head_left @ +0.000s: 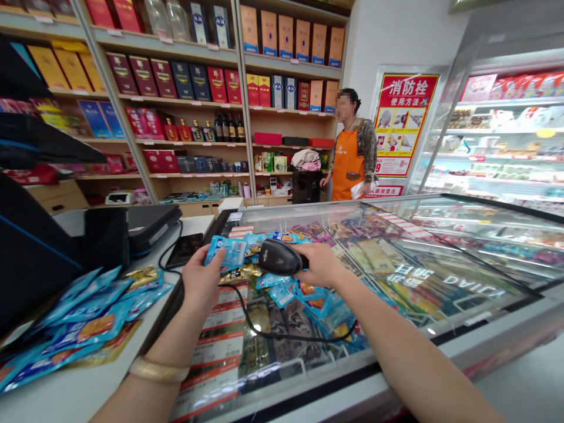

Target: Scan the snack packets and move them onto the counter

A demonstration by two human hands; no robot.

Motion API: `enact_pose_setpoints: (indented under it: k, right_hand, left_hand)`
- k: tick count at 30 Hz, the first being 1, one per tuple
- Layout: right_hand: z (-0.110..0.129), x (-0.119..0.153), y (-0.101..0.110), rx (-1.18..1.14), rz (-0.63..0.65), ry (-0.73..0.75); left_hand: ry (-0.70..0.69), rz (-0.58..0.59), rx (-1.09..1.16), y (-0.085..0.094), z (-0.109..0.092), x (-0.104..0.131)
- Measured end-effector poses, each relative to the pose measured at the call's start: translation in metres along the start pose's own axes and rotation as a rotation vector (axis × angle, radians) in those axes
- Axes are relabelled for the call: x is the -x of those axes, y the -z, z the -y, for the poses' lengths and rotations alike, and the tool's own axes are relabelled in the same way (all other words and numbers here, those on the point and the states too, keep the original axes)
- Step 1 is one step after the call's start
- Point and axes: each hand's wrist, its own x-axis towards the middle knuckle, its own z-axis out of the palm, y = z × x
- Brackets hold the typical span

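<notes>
- Two bare hands work above a glass-topped case (pixel 348 396), drawn close together.
- The left hand (pixel 205 264) pinches one blue packet (pixel 237 252) near its edge, thumb on top; most of the packet shows past the fingers.
- The right hand (pixel 321 264) is wrapped around the grip of a black handheld scanner (pixel 277 258), whose head points left towards that packet. Whether the two touch, I cannot tell.
- The scanner's cord (pixel 247 320) loops across the glass below, near more loose packets (pixel 282 294).
- Another heap of packets (pixel 92 329) lies on the white counter (pixel 97 379) to the left.
- By my reading, the step in hand is scanning the pinched packet; whether its code faces the scanner is not visible.
- A next move seems to call for keeping the packet flat and steady, its printed code squared to the scanner head, with the cord clear of both wrists.
</notes>
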Motion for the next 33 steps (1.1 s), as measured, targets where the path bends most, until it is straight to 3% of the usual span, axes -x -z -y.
enact_pose_setpoints:
  k: [33]
  right_hand:
    - [0.0001, 0.0, -0.0007, -0.029, 0.01, 0.02]
  left_hand:
    - [-0.021, 0.015, -0.048, 0.002, 0.0059, -0.0031]
